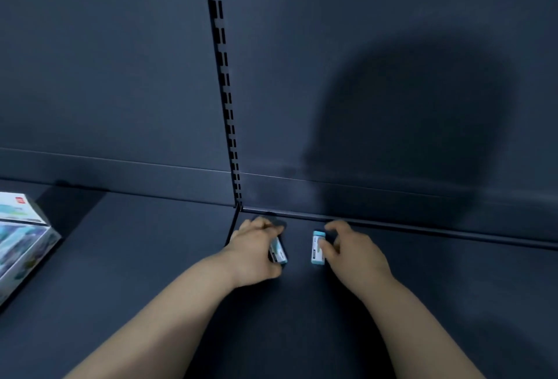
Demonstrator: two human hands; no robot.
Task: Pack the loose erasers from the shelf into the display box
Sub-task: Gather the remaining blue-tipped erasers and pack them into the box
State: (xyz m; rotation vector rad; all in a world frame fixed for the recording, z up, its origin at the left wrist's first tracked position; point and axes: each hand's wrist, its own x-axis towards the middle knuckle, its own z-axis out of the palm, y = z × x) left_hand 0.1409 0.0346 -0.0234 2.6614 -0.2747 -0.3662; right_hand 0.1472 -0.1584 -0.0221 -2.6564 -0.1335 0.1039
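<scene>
Two small erasers in white and light-blue sleeves lie near the back of a dark shelf [151,257]. My left hand [256,248] is curled over the left eraser [279,251], fingers wrapped on it, so only its right edge shows. My right hand [350,248] touches the right eraser [318,247] with thumb and fingertips along its right side; that eraser lies flat on the shelf. The display box [21,236], white with blue-green printing, stands at the far left edge, well away from both hands.
The shelf's dark back panel [362,76] rises right behind the hands, with a slotted upright strip [229,124] at the centre. A raised lip runs along the shelf's back edge. A shadow falls on the panel at right.
</scene>
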